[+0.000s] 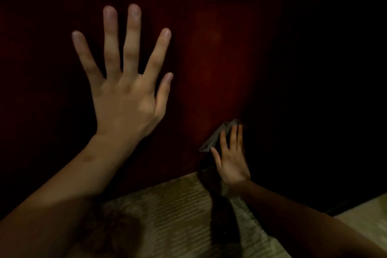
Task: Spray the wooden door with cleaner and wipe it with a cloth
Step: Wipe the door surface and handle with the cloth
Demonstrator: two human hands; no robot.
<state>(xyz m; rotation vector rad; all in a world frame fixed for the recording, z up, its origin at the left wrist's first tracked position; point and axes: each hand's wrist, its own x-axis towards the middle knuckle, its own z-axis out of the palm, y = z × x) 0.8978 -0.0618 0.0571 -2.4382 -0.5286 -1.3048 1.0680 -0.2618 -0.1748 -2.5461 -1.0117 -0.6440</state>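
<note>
The room is dim, and a dark red door (pixel 209 58) fills almost the whole view, its grain barely showing. On the left, the left hand (pixel 125 90) lies flat against the door, fingers spread wide and straight, holding nothing; it seems to brace the panel. A door is stiff and heavy on its hinges, so it should take firm wiping pressure, though it may swing if unlatched.

Lower and to the right, a folded grey cloth (pixel 213 138) sits against the door near its bottom edge. The right hand (pixel 231 159) presses it there with straight fingers and grips nothing. The cloth looks thin, soft and light, best driven under a flat palm so it does not bunch or slip out.

Below lies a ribbed mat (pixel 167 216), with paler floor (pixel 368 216) at the far right. The door's lower edge is close, so downward strokes have little room; upward and leftward the panel is open. No spray bottle is in view.
</note>
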